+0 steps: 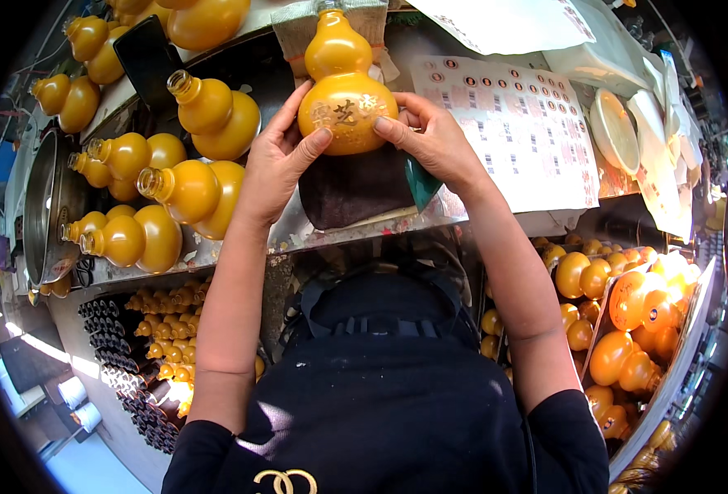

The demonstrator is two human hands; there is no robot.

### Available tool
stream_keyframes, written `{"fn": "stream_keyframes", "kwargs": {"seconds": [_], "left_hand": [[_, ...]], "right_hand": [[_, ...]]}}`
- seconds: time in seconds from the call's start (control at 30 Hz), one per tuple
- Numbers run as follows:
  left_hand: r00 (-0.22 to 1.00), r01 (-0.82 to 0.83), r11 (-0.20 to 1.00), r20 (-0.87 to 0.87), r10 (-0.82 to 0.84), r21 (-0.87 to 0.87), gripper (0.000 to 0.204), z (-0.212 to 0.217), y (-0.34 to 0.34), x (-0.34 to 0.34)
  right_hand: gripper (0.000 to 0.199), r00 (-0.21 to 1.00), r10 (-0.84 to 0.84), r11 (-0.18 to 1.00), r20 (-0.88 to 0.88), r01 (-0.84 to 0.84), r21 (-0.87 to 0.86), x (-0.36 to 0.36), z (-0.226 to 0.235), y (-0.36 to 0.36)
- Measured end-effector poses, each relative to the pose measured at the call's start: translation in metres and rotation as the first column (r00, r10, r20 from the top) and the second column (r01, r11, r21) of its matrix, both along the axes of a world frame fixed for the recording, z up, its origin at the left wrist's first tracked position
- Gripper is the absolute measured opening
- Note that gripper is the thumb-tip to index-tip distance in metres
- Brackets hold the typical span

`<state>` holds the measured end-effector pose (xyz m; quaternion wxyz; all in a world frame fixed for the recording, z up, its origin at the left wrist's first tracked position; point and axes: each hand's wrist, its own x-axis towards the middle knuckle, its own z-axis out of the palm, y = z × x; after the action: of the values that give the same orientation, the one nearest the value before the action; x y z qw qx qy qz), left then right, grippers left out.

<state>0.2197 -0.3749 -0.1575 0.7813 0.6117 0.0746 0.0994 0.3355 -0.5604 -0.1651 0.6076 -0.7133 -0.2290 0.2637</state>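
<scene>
A yellow gourd-shaped bottle [338, 51] lies on a padded rest at the table's middle, its neck pointing away from me and its round base toward me. Dark and gold lettering decals sit on its lower bulb. My left hand [280, 156] grips that bulb from the left, thumb on the near side. From the right, my right hand [438, 140] holds it the same way, thumb pressed near the lettering. A green flat piece [421, 183] with a pointed end shows beneath my right palm. Under the bottle's near end lies a dark brown cloth [351, 191].
Several yellow gourd bottles [191, 191] stand at the left beside a metal pan [48, 206] and a black phone-like slab [146, 62]. A decal sheet [504, 123] and a shallow bowl [615, 132] lie right. Crates of gourd bottles [615, 358] sit below on both sides.
</scene>
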Motion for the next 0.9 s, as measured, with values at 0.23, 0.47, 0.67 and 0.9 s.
{"fn": "stream_keyframes", "kwargs": {"seconds": [0.23,0.47,0.67,0.9], "left_hand": [[1.0,0.001,0.999,-0.007,0.0,0.042,0.075,0.002,0.0,0.002],[1.0,0.01,1.0,0.001,-0.01,0.03,0.076,-0.003,0.003,0.001],[1.0,0.013,0.999,0.014,-0.014,0.05,0.076,-0.007,0.003,0.002],[0.998,0.037,0.992,-0.055,-0.031,0.119,0.078,-0.006,0.008,0.005]], "right_hand": [[0.075,0.999,-0.005,1.0,0.045,0.006,-0.013,-0.001,0.001,0.001],[0.073,1.0,-0.009,1.0,0.019,0.009,0.006,0.0,-0.004,0.0],[0.068,0.999,-0.002,0.999,-0.033,0.003,0.038,0.0,-0.005,0.0],[0.065,0.998,0.005,0.999,-0.066,-0.007,-0.033,0.001,-0.001,0.002]]}}
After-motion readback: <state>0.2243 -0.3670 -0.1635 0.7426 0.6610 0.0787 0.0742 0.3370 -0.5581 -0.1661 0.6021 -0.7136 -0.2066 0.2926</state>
